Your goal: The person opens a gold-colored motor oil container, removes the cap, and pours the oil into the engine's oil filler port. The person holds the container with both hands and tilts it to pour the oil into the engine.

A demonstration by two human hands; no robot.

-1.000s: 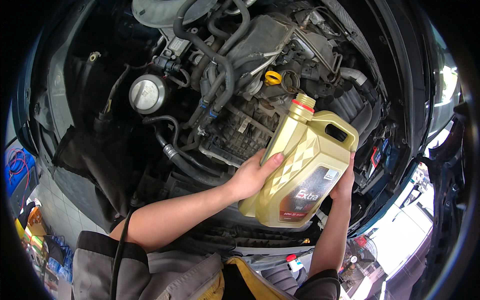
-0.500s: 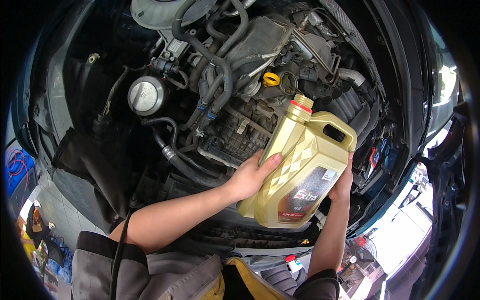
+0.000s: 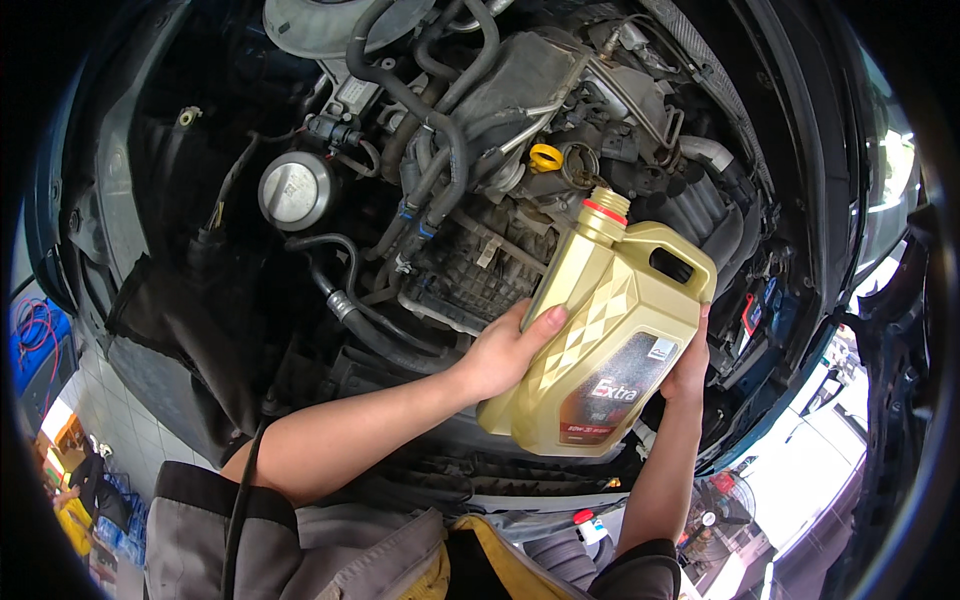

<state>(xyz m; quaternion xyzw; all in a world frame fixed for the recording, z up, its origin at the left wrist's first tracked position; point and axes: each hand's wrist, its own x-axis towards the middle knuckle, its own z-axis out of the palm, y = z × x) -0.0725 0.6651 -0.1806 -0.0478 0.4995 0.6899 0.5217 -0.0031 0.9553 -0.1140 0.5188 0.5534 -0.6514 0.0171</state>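
Note:
A gold plastic motor oil jug (image 3: 625, 340) is held between my two hands over a car's engine bay. My left hand (image 3: 508, 352) grips its left side, thumb lying on the front face. On the other side my right hand (image 3: 688, 360) presses below the handle, its fingers partly hidden behind the jug. The uncapped neck, with a red ring, tilts up and away from me. Just beyond the mouth lies the round oil filler opening (image 3: 580, 163). Beside that opening is the yellow dipstick handle (image 3: 545, 158).
Black hoses (image 3: 440, 170) run across the engine left of the jug. A round silver cap (image 3: 296, 191) sits further left. The bay's front edge crosses below my arms. A black cable (image 3: 240, 500) hangs by my left sleeve. At lower right stands a fan (image 3: 725, 505).
The jug and my hands keep nearly the same pose. The whole view has shifted very slightly. At the lower left, a person in the background has moved.

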